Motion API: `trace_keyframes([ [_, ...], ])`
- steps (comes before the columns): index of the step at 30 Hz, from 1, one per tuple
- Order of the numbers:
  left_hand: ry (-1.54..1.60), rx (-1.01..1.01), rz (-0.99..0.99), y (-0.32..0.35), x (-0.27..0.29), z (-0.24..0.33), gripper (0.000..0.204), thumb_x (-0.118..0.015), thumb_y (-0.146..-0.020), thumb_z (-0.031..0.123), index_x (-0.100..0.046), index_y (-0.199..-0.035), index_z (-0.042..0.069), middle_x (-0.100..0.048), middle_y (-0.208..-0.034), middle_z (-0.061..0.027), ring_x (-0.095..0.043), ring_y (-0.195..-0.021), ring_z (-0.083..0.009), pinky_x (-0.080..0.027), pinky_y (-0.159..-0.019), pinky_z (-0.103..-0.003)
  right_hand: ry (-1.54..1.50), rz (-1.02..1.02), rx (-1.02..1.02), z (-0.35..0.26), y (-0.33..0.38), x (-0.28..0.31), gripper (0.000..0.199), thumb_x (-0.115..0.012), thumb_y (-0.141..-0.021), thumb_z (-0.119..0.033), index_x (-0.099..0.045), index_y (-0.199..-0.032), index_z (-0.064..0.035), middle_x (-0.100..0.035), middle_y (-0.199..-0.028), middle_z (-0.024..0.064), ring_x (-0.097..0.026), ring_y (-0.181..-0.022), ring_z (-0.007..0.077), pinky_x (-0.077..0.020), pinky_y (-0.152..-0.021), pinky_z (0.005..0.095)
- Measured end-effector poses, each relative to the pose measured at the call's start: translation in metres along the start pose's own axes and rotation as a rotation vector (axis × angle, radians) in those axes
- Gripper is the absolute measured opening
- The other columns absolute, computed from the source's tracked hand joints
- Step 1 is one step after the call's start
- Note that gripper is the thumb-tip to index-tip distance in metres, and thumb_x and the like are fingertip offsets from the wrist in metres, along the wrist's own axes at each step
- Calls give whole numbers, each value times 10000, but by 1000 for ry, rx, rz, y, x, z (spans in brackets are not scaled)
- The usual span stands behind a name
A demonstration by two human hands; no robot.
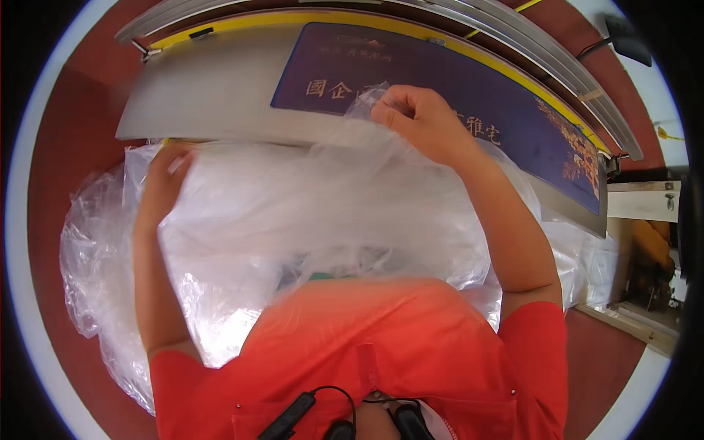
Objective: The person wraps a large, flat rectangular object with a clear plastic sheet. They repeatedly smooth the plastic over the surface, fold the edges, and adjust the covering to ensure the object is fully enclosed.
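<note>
My right hand is closed in a pinch on a bunched edge of clear plastic film, lifted over the dark blue printed mat. At the film's upper left corner, my left hand is slightly blurred, its fingers curled around the film's edge. Between my two hands the film spreads in a loose, wrinkled sheet. It hangs down toward my body and bulges out at the left. What lies beneath the film is mostly hidden; a small green patch shows near my front.
The mat lies on a grey metal panel with a yellow edge strip. Behind it runs a silver metal rail. Reddish-brown floor shows at the left. A pale cabinet stands at the far right. A black cable hangs on my red clothing.
</note>
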State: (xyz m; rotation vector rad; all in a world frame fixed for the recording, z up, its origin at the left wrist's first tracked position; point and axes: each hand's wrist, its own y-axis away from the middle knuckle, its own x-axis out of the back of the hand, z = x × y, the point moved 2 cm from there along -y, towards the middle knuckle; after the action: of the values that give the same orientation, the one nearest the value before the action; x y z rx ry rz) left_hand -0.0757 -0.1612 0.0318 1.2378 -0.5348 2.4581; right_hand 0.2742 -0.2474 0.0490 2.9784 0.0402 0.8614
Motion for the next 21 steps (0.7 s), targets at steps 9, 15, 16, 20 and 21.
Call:
trace_keyframes([
  [9,496,-362,-199,-48,-86,196,107,-590,-730,109,-546,-738,12,-460,-722,25,-372,-562,-61,-337,-519,-195,417,414,118,-35,83,34,190,-572,-720,-203,-498,-780,-39,-509,-585,75,-456,-477,166,-376,-463,268],
  [15,1065,-127,-385,-15,-102,214,106,-561,-769,146,-578,-771,41,-512,-690,23,-450,-574,-53,-381,-526,-168,-165,170,-13,-40,124,9,242,-508,-785,-160,-459,-1003,-67,-557,-643,46,-440,-425,64,-351,-383,201],
  [16,1137,-82,-362,-10,-105,213,131,-563,-767,155,-574,-803,29,-529,-728,3,-467,-601,-61,-400,-558,-181,-261,153,2,-40,126,2,273,-497,-799,-153,-438,-1053,-70,-560,-649,41,-439,-420,45,-338,-365,187],
  [20,1419,165,-286,12,-107,187,191,-566,-761,159,-560,-881,10,-560,-815,-33,-498,-661,-80,-431,-611,-207,-455,-26,-7,-42,125,-31,416,-455,-812,-240,-318,-1175,-90,-583,-762,82,-469,-436,100,-424,-443,218],
  [21,1499,238,-281,15,-106,177,189,-565,-760,151,-555,-888,12,-558,-821,-32,-496,-664,-83,-428,-606,-209,-498,-33,-31,-43,125,-38,442,-450,-814,-261,-293,-1192,-94,-583,-780,89,-478,-438,108,-432,-452,224],
])
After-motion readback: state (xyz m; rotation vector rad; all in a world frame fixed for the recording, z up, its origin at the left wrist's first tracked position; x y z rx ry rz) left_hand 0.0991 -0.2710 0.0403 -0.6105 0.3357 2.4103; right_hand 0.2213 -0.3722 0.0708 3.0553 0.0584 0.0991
